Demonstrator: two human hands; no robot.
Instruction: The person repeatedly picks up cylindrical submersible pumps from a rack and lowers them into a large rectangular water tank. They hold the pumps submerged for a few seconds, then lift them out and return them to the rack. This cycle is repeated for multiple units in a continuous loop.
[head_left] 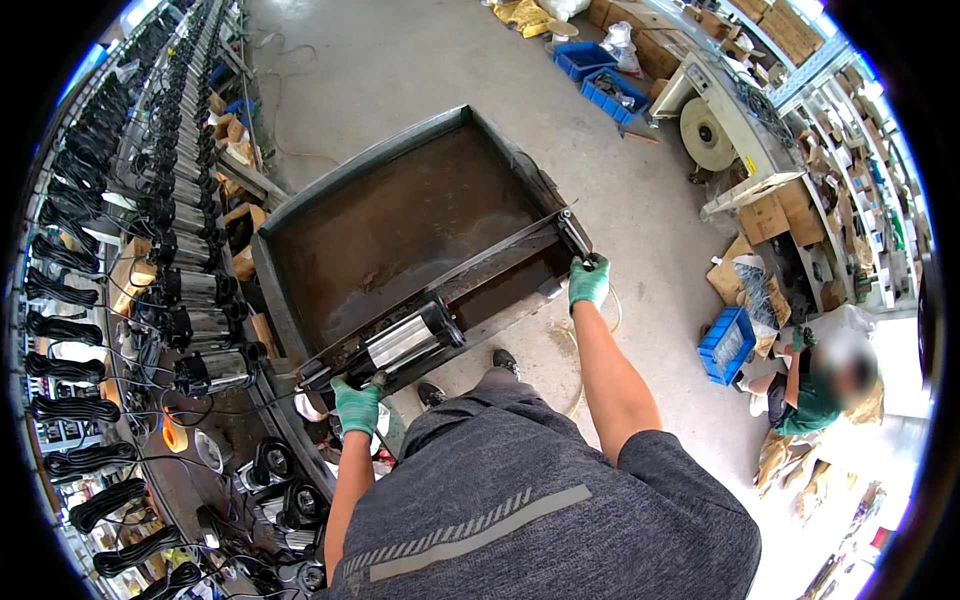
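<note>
Has left hand (357, 407) against cylindrical pump's (408, 338) end, right hand (590, 283) at metal tank's (420, 210) corner, with both grips impossible to tell.

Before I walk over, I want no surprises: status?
Left hand near left corner of tray. Right hand at right corner. Silver cylinder lying along near side. Pale hose on right.

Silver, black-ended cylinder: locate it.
Head view, left of centre: the silver cylinder lies at the near edge of the dark metal tank, beside the gloved left hand.
</note>
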